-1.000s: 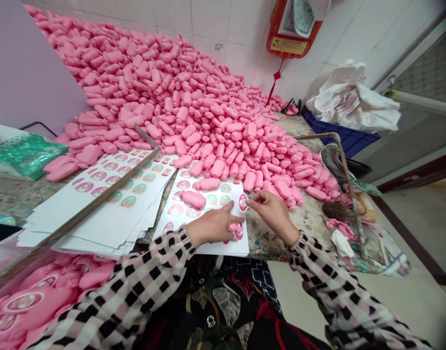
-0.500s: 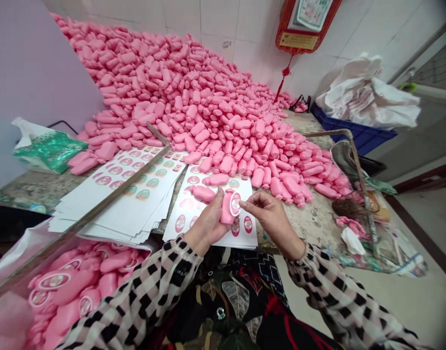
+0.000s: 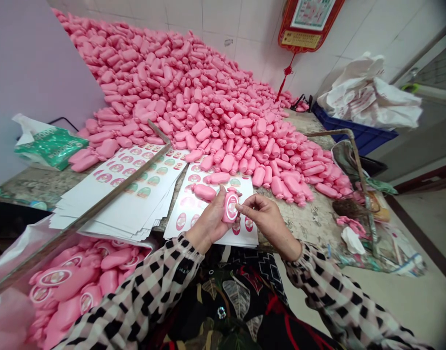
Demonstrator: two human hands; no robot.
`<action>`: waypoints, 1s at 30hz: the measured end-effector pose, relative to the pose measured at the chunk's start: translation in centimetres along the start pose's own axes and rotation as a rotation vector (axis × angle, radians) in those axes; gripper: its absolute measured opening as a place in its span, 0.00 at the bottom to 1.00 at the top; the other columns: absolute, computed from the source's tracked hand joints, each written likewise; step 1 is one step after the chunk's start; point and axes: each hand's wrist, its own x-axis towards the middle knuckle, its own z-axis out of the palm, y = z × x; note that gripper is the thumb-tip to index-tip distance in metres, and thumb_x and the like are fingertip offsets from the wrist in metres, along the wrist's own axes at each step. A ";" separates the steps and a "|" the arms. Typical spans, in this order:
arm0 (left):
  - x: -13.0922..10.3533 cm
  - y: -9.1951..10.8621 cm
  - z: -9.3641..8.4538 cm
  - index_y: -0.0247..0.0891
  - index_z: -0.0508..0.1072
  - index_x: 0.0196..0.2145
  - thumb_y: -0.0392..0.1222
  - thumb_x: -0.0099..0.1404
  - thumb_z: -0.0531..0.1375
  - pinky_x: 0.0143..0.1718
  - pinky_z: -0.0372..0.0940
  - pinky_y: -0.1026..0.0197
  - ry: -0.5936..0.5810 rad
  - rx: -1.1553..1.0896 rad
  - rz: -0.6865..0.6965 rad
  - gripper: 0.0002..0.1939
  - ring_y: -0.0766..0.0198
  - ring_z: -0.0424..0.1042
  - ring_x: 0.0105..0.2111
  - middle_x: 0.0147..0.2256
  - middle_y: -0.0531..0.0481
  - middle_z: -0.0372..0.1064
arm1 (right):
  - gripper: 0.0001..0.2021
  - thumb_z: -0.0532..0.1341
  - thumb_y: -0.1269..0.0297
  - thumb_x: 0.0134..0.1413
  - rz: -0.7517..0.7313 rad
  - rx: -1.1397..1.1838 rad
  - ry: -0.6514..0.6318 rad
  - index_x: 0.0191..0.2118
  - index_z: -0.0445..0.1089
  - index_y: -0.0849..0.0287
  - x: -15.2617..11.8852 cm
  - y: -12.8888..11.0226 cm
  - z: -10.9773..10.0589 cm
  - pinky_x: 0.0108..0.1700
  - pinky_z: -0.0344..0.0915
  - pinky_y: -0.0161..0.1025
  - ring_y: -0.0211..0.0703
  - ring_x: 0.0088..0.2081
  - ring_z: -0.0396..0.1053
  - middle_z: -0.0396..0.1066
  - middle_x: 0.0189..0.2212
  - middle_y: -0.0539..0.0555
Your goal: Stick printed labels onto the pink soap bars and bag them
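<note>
1. Pink, rounded and short-necked, the small bottle (image 3: 226,217) sits in your left hand (image 3: 210,218), which wraps its side and back, probably to steady it while leaving its front free.
2. That front, turned up towards you, bears an oval pink-and-white label (image 3: 231,206), likely angled so you can see its edges.
3. Your right hand (image 3: 262,214) has thumb and forefinger drawn together at the label's right edge; you cannot tell here whether they pinch it or press it.
4. Both hands are above the white paper sheet of printed oval stickers (image 3: 175,228), presumably laid close to shorten your reach.
5. Two plain pink bottles (image 3: 204,192) lie on its far part, perhaps set apart within reach from the huge pink heap of bottles (image 3: 164,92) behind.
6. Labelled pink bottles (image 3: 55,277) fill the pale bag at your lower left, seemingly kept separate from the plain ones.
</note>
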 end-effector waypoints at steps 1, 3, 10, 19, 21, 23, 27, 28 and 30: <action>0.0 0.0 0.0 0.35 0.68 0.37 0.66 0.58 0.52 0.17 0.59 0.66 -0.005 -0.001 -0.002 0.28 0.69 0.62 0.17 0.21 0.55 0.61 | 0.17 0.64 0.48 0.43 -0.001 -0.004 0.001 0.24 0.63 0.57 0.0 0.0 0.0 0.17 0.55 0.32 0.33 0.16 0.58 0.67 0.16 0.47; 0.0 -0.1 0.1 0.35 0.68 0.38 0.66 0.58 0.52 0.17 0.58 0.66 -0.020 0.000 -0.005 0.29 0.70 0.61 0.16 0.20 0.55 0.60 | 0.17 0.64 0.48 0.43 -0.002 -0.015 0.010 0.24 0.64 0.57 0.0 0.2 0.1 0.18 0.56 0.32 0.34 0.16 0.59 0.67 0.16 0.47; -0.5 -0.2 0.2 0.37 0.64 0.37 0.63 0.58 0.55 0.20 0.61 0.66 -0.040 0.135 0.058 0.25 0.70 0.63 0.19 0.23 0.55 0.61 | 0.17 0.61 0.47 0.46 -0.033 -0.070 0.014 0.24 0.63 0.56 -0.1 0.7 0.0 0.23 0.57 0.34 0.36 0.19 0.62 0.68 0.18 0.48; -1.3 -0.6 -0.2 0.41 0.57 0.37 0.51 0.61 0.57 0.20 0.62 0.65 0.025 0.441 0.281 0.15 0.68 0.66 0.18 0.23 0.58 0.63 | 0.16 0.53 0.48 0.57 -0.178 -0.809 0.126 0.31 0.70 0.53 -1.8 0.2 -0.8 0.30 0.53 0.35 0.40 0.30 0.67 0.73 0.28 0.50; -2.1 0.7 -0.5 0.41 0.58 0.38 0.50 0.60 0.58 0.20 0.63 0.65 0.101 0.443 0.328 0.15 0.67 0.68 0.20 0.25 0.56 0.65 | 0.17 0.53 0.46 0.56 -0.097 -0.845 0.172 0.31 0.70 0.53 -1.5 0.7 -1.8 0.28 0.51 0.35 0.40 0.29 0.67 0.73 0.28 0.49; -3.3 2.4 -1.1 0.40 0.60 0.39 0.50 0.59 0.59 0.21 0.64 0.65 0.169 0.441 0.369 0.16 0.66 0.69 0.22 0.27 0.55 0.67 | 0.18 0.54 0.44 0.53 -0.001 -0.847 0.204 0.32 0.70 0.52 -1.0 1.6 -3.1 0.27 0.50 0.35 0.41 0.28 0.67 0.73 0.27 0.49; -6.5 5.1 -3.3 0.40 0.63 0.43 0.47 0.55 0.63 0.18 0.60 0.68 0.291 0.464 0.404 0.19 0.69 0.65 0.19 0.23 0.56 0.66 | 0.18 0.58 0.44 0.47 0.070 -0.817 0.148 0.34 0.71 0.53 -0.2 3.3 -4.9 0.27 0.51 0.35 0.42 0.29 0.67 0.73 0.28 0.48; -7.5 5.4 -4.0 0.40 0.64 0.43 0.46 0.54 0.64 0.16 0.58 0.70 0.343 0.473 0.411 0.20 0.70 0.63 0.18 0.21 0.57 0.65 | 0.16 0.59 0.46 0.47 0.065 -0.804 0.125 0.34 0.71 0.53 0.0 3.6 -4.9 0.27 0.51 0.35 0.42 0.29 0.67 0.73 0.29 0.48; -9.6 5.9 -5.6 0.40 0.65 0.41 0.45 0.51 0.66 0.13 0.52 0.72 0.502 0.486 0.417 0.20 0.72 0.59 0.15 0.19 0.59 0.63 | 0.13 0.59 0.51 0.49 0.032 -0.775 0.083 0.34 0.71 0.54 0.5 3.7 -4.3 0.29 0.52 0.34 0.41 0.30 0.67 0.73 0.30 0.48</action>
